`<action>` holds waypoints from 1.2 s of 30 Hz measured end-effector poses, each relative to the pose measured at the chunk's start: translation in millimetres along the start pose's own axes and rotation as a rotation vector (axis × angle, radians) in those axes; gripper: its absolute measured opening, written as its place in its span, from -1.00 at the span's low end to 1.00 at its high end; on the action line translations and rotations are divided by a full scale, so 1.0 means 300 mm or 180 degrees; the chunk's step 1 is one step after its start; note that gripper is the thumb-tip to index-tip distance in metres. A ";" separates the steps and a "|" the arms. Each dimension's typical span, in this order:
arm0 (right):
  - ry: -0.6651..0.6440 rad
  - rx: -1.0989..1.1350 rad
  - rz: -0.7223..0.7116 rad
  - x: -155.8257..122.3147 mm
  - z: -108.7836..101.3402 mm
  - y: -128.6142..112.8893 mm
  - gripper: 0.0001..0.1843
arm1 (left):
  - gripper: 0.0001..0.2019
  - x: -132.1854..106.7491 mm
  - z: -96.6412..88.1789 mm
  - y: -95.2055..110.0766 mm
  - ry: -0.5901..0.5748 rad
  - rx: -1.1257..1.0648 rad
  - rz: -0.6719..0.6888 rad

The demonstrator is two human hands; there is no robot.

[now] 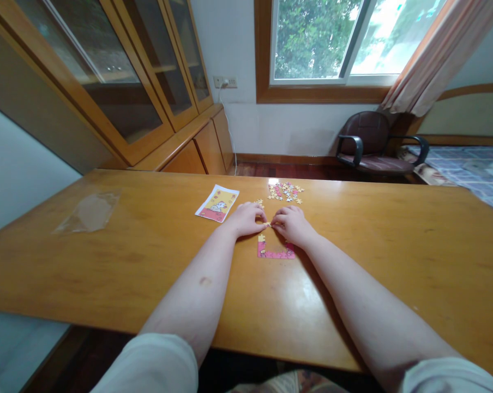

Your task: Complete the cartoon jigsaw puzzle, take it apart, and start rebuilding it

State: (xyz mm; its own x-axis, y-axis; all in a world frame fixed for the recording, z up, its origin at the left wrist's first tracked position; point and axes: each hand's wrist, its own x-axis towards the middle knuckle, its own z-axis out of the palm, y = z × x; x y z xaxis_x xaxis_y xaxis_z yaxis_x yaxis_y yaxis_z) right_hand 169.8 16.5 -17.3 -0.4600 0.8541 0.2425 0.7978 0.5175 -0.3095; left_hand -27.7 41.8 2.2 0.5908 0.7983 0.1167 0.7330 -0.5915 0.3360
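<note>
Between my two hands sits a small yellow jigsaw puzzle piece (269,224), pinched by the fingertips from both sides just over the table. My left hand (248,218) is closed at its left end, and my right hand (293,225) is closed at its right end. Just below them lies a joined pink puzzle border (276,255), with a bottom row and short sides, its left side topped by yellow. A heap of loose puzzle pieces (285,191) is spread beyond my hands. A few yellow pieces (260,203) lie partly behind my left hand.
A picture card (217,203) in yellow and pink lies left of my left hand. Farther left is a clear plastic bag (89,212) on the wooden table (156,262). Past the table stand a glass-door cabinet (164,117) and an office chair (371,142).
</note>
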 end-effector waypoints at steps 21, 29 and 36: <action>0.0147 -0.0043 0.0239 -0.001 0.014 0.026 -0.62 | -0.79 0.019 0.017 -0.058 0.0838 0.0333 -0.1293; 0.0259 0.0114 0.0320 0.002 0.023 0.048 -0.64 | -0.76 0.023 0.019 -0.053 0.0653 0.0218 -0.1444; 0.0280 0.0179 0.0320 0.005 0.032 0.060 -0.66 | -0.73 0.027 0.041 -0.061 0.0449 0.0063 -0.0567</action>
State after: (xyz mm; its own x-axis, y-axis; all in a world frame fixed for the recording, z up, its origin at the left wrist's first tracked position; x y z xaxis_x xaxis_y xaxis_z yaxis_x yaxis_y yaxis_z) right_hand 179.8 27.5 -31.5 -0.3409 0.8953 0.2868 0.8138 0.4338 -0.3867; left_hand -32.2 57.9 -14.6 0.3994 0.8975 0.1870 0.8288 -0.4407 0.3448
